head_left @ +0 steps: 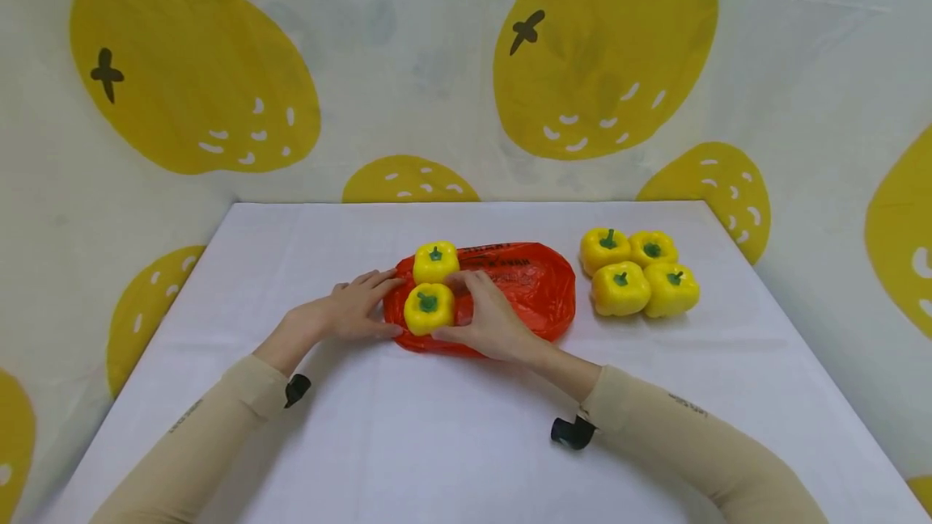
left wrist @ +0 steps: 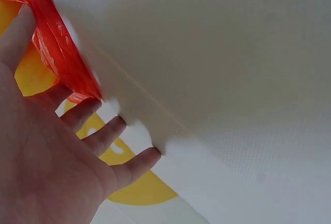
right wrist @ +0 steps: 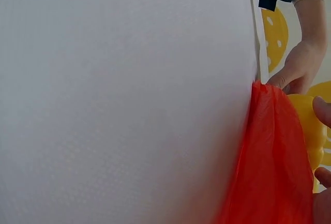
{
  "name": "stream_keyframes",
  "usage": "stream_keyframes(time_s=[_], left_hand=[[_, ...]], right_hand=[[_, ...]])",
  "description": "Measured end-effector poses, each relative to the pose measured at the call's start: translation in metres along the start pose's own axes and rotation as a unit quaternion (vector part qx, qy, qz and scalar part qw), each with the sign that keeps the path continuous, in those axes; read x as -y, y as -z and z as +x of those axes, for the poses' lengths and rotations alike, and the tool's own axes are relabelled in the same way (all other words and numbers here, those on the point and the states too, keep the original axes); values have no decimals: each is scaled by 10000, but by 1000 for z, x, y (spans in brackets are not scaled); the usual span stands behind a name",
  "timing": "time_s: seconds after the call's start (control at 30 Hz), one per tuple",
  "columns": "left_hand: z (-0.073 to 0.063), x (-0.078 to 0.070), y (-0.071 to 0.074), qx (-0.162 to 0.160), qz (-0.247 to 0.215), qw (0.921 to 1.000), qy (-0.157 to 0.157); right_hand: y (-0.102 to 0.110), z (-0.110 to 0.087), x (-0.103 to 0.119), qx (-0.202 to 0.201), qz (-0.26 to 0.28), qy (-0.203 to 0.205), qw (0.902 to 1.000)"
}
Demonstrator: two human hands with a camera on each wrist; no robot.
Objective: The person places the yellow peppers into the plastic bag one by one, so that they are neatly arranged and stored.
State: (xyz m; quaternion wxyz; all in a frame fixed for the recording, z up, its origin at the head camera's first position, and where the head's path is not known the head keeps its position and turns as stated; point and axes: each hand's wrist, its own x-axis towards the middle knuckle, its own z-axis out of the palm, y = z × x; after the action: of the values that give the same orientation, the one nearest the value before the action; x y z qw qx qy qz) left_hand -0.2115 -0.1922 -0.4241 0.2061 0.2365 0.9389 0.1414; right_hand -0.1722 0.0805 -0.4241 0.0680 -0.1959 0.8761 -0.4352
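Observation:
A red plastic bag (head_left: pixel 520 289) with dark print lies flat across the middle of the table. Two yellow bell peppers sit at its left end: a rear pepper (head_left: pixel 435 259) and a front pepper (head_left: pixel 428 310), each with a green stem. My right hand (head_left: pixel 495 322) holds the front pepper between thumb and fingers from its right side. My left hand (head_left: pixel 353 310) rests at the bag's left edge, fingers spread. The left wrist view shows its thumb and fingertips touching the red plastic (left wrist: pixel 62 48). Whether the peppers lie on or inside the bag I cannot tell.
Several more yellow bell peppers (head_left: pixel 648 285) stand in a tight cluster to the right of the bag. A white cloth covers the table (head_left: pixel 408 443). Behind it hangs a pale curtain (head_left: pixel 408 63) printed with large yellow fruit.

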Motion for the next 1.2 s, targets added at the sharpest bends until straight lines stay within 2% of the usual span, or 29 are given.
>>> stream_keyframes(time_s=[0.33, 0.93, 1.2], left_hand=[[-1, 2, -1, -12, -40, 10000, -51], [0, 2, 2, 22, -31, 10000, -38], [0, 3, 1, 35, -1, 10000, -32]], right_hand=[[21, -6, 1, 72, 219, 121, 9997], [94, -25, -21, -192, 163, 282, 9993], [129, -33, -32, -78, 222, 96, 9997]])
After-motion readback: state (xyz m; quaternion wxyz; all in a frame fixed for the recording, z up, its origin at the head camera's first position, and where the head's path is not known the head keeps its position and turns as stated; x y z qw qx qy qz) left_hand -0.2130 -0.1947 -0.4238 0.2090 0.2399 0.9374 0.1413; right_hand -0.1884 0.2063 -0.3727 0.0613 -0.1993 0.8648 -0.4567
